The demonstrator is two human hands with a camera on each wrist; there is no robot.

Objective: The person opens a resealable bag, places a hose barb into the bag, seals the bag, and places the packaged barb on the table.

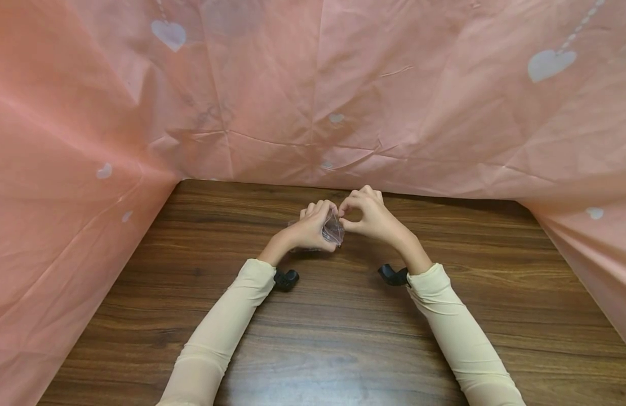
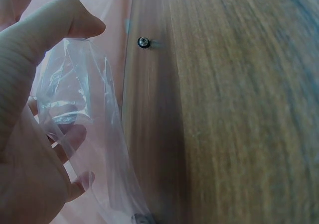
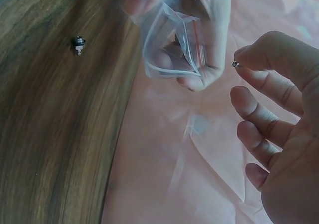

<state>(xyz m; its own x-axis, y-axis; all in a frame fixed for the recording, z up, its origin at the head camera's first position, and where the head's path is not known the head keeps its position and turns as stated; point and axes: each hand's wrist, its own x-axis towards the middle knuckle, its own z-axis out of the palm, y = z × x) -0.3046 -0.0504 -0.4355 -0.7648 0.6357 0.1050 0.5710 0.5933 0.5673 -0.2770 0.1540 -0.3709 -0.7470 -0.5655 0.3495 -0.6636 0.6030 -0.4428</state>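
Observation:
My left hand [image 1: 310,228] holds a clear zip bag [image 3: 158,67], its mouth spread and facing the right hand. A red line runs along the bag's seal in the right wrist view. Between thumb and forefinger, my right hand [image 1: 371,217] pinches a tiny metal part [image 3: 236,64], a short distance from the bag's mouth. Its other fingers are loosely bent. On the table lies a small metal fitting with a black ring [image 2: 144,42], apart from both hands. Something small and dark [image 2: 142,218] shows at the bag's lower end in the left wrist view; its kind is unclear.
The brown wood-grain table [image 1: 323,327] runs under both arms. A pink cloth with pale hearts [image 1: 272,90] hangs behind the table's far edge and along both sides. Black wrist mounts [image 1: 286,279] stick out from the cream sleeves.

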